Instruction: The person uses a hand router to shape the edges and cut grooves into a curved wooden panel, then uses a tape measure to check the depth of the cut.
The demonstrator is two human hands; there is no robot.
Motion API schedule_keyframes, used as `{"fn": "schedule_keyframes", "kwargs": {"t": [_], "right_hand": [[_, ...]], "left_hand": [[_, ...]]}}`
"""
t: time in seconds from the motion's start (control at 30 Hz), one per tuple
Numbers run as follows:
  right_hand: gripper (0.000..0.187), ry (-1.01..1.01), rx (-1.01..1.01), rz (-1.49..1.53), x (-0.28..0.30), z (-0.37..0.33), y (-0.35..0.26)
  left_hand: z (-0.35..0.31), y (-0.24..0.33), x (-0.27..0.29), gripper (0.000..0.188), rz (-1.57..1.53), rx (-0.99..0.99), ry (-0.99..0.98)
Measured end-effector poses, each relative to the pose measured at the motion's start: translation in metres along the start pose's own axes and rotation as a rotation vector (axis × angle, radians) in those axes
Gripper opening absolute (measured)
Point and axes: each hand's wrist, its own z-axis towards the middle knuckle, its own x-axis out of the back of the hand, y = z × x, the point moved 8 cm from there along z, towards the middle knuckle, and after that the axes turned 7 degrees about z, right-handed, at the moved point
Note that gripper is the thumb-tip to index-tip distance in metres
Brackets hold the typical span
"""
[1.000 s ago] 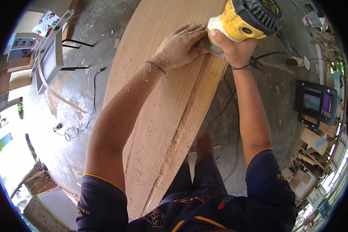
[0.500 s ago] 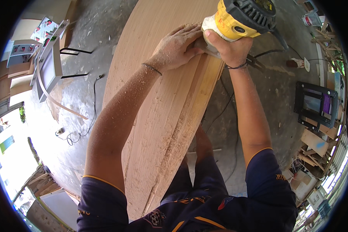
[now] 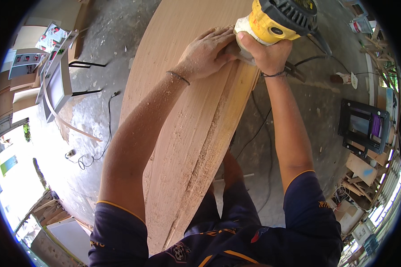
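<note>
A yellow and black handheld router (image 3: 274,24) stands on the right edge of a long curved wooden board (image 3: 182,115). My right hand (image 3: 269,53) is closed around the lower body of this router, its thumb on the pale front part. Flat on the board lies my left hand (image 3: 207,51), fingers stretched out, its fingertips and thumb beside the router's base. Whether those fingertips press on the base is hard to make out. Wood shavings (image 3: 196,169) cover the near part of the board along a groove-like line, and dust clings to my left forearm.
A dark cord (image 3: 327,58) trails from the router over the concrete floor (image 3: 312,115). Another cable (image 3: 109,124) lies at the left near a table with thin black legs (image 3: 87,92). At the right stand a black frame (image 3: 364,127) and a pile of wood scraps (image 3: 358,178).
The router and both hands keep almost the same place on the board. My left forearm sits slightly farther right, and the whole view has shifted a little.
</note>
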Motion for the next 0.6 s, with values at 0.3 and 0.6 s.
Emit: {"fn": "schedule_keyframes", "kwargs": {"t": [0.3, 0.6], "right_hand": [[0.041, 0.001, -0.061, -0.014, 0.013, 0.031, 0.032], [0.041, 0.001, -0.011, -0.045, 0.021, 0.057, 0.044]], "left_hand": [[0.036, -0.02, -0.007, 0.054, 0.014, 0.01, 0.0], [0.065, -0.03, -0.011, 0.052, 0.054, -0.017, 0.015]]}}
